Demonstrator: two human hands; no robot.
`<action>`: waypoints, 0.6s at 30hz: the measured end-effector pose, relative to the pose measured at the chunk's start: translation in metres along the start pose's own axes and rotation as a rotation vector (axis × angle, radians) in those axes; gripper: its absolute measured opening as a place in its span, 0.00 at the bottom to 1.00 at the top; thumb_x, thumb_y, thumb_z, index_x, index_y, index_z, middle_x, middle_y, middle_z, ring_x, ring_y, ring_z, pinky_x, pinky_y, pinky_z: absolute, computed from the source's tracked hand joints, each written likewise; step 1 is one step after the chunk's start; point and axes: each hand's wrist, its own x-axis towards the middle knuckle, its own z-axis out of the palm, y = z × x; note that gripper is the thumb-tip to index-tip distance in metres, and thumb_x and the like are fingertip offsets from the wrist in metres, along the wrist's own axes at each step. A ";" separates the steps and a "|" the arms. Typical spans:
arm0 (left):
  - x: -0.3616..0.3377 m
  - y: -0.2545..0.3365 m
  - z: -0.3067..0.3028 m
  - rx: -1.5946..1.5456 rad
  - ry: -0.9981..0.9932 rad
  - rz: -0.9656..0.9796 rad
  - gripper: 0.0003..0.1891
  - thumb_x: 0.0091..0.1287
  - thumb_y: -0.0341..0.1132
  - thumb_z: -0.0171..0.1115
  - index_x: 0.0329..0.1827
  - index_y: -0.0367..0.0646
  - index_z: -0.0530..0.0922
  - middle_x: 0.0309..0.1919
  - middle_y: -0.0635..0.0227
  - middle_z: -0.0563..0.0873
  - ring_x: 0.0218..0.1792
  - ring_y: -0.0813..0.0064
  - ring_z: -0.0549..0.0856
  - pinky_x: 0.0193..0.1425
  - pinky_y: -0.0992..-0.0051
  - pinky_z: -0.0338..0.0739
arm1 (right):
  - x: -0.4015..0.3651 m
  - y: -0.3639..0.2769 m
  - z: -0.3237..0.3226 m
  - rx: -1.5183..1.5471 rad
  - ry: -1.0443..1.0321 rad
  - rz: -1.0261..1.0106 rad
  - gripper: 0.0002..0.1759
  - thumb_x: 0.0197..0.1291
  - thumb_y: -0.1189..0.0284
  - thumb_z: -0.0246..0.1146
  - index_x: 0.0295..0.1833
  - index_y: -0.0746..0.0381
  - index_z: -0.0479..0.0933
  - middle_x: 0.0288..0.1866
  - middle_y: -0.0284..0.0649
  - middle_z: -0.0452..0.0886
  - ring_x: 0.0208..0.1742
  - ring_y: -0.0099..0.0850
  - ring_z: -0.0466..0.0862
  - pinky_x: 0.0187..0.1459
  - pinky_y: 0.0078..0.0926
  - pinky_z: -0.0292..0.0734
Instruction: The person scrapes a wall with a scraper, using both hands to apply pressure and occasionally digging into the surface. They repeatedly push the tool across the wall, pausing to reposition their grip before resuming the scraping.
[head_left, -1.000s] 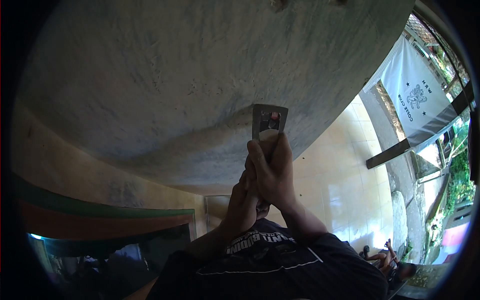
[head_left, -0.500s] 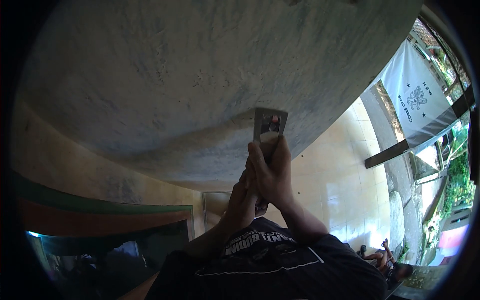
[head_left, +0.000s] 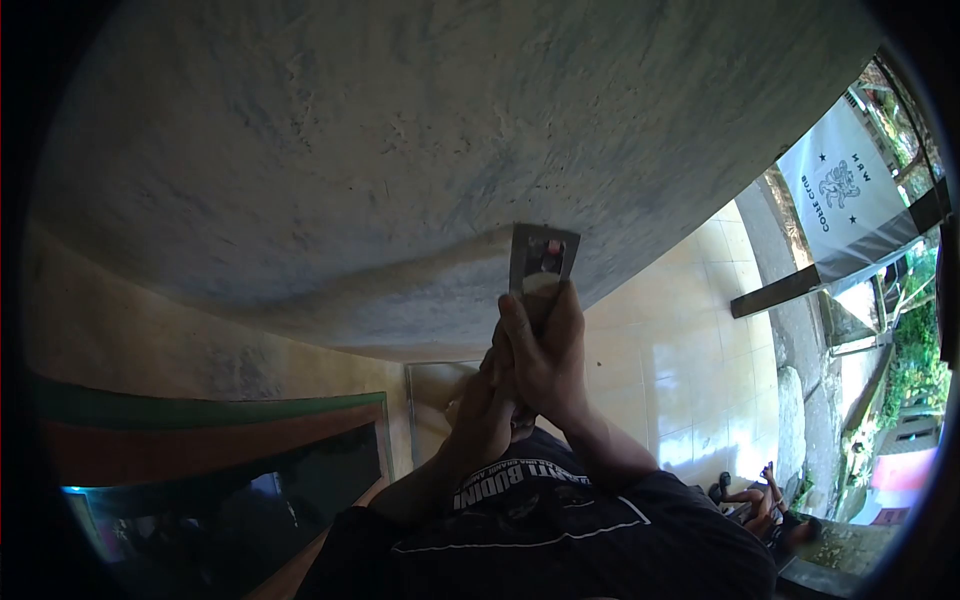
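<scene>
Both my hands hold a putty knife with a wide, flat metal blade and a reddish mark on it. My right hand is closed round it just below the blade, thumb along the near side. Lower down, my left hand is closed against the right hand and the handle end; much of its grip is hidden. The blade's far edge lies at the surface of a grey, rough-plastered wall, which shows small pits and streaks. A dark band of shadow runs left from the blade.
Pale floor tiles stretch to the right. Beyond them hangs a white printed banner over a dark beam. A person sits at lower right. A dark window with a green-edged frame is at lower left.
The view has tilted a little, and the wall's marks sit higher in it. Against those marks the putty knife has moved slightly toward my body. Both hands keep their grip.
</scene>
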 end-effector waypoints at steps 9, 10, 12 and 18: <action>0.006 0.003 0.005 0.011 -0.035 0.069 0.18 0.75 0.47 0.40 0.55 0.40 0.60 0.19 0.74 0.68 0.15 0.88 0.66 0.15 0.87 0.58 | 0.004 -0.010 -0.005 0.016 -0.008 0.036 0.11 0.65 0.75 0.56 0.45 0.66 0.61 0.23 0.36 0.73 0.21 0.20 0.74 0.20 0.19 0.70; 0.007 0.004 0.005 0.020 -0.052 0.086 0.18 0.75 0.46 0.40 0.55 0.40 0.60 0.19 0.75 0.68 0.15 0.88 0.66 0.15 0.87 0.58 | 0.004 -0.011 -0.005 -0.011 -0.003 0.033 0.11 0.65 0.75 0.57 0.45 0.66 0.61 0.23 0.36 0.73 0.21 0.20 0.74 0.20 0.19 0.70; 0.003 0.000 0.004 -0.006 -0.024 0.034 0.17 0.75 0.46 0.40 0.54 0.40 0.61 0.19 0.75 0.68 0.15 0.88 0.66 0.15 0.87 0.58 | 0.000 0.002 -0.007 -0.020 -0.007 0.027 0.11 0.65 0.75 0.56 0.45 0.66 0.61 0.23 0.36 0.73 0.21 0.20 0.74 0.20 0.18 0.70; 0.005 0.011 0.008 -0.033 -0.010 0.006 0.16 0.75 0.45 0.40 0.53 0.41 0.61 0.20 0.75 0.68 0.16 0.88 0.66 0.15 0.87 0.57 | 0.004 -0.018 -0.002 0.026 -0.013 0.038 0.10 0.65 0.76 0.55 0.44 0.66 0.61 0.23 0.36 0.73 0.21 0.20 0.74 0.20 0.18 0.70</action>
